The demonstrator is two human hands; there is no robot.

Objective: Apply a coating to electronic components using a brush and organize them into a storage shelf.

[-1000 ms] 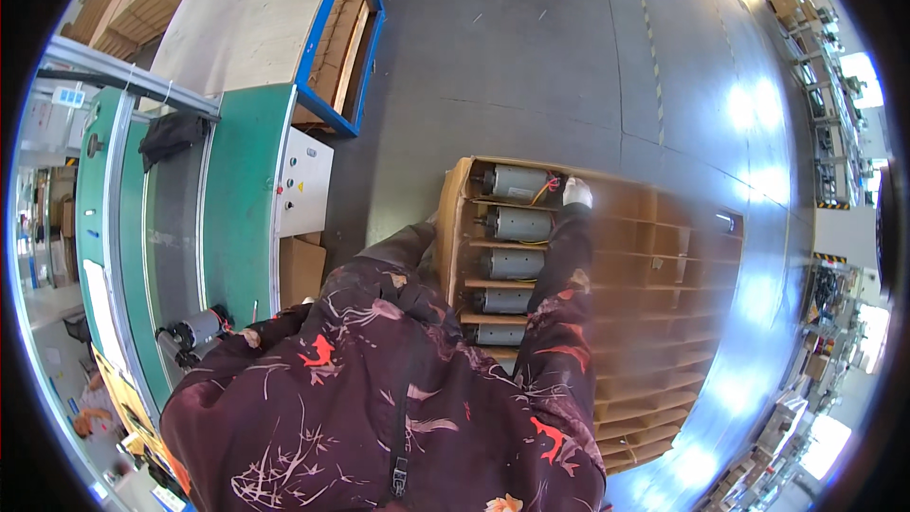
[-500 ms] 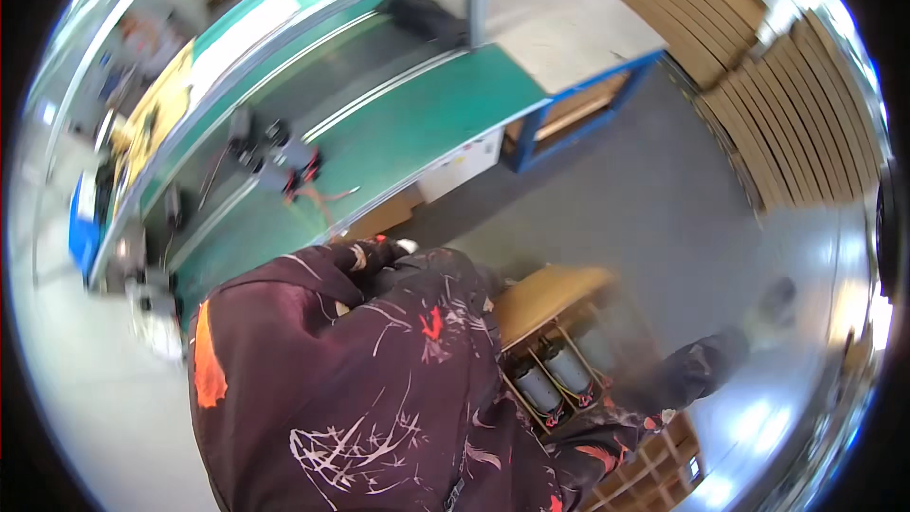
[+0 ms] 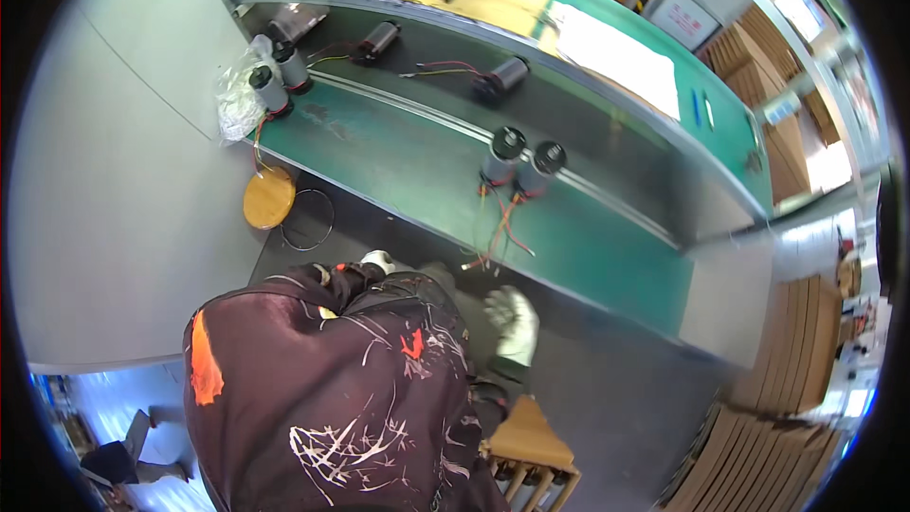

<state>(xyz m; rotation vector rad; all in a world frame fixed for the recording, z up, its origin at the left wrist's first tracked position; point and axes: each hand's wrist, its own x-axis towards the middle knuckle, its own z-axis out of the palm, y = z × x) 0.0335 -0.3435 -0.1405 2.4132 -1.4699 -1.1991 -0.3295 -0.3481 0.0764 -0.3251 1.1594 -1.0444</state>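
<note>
My right hand (image 3: 512,324), in a white glove, hovers by the front edge of the green workbench (image 3: 398,147), its fingers apart and nothing seen in them. Two grey cylindrical motors with black ends stand on the bench ahead: a left motor (image 3: 502,154) and a right motor (image 3: 541,171). Their red and yellow wires (image 3: 498,242) trail toward the bench's near edge. My left hand (image 3: 379,261), also white-gloved, is low in front of my body; the dark patterned sleeve hides most of it, fingers included.
Two more motors (image 3: 269,90) stand at the bench's left end beside a clear plastic bag (image 3: 237,100). Farther back lie two motors (image 3: 504,79) with wires. A round wooden stool (image 3: 269,197) is at left. Right of me is a divided wooden box (image 3: 536,436); stacked cardboard (image 3: 749,460) lies beyond.
My view has swung left toward the bench. My right arm, stretched out at lower right beside the box of motors, is now drawn in near the bench edge.
</note>
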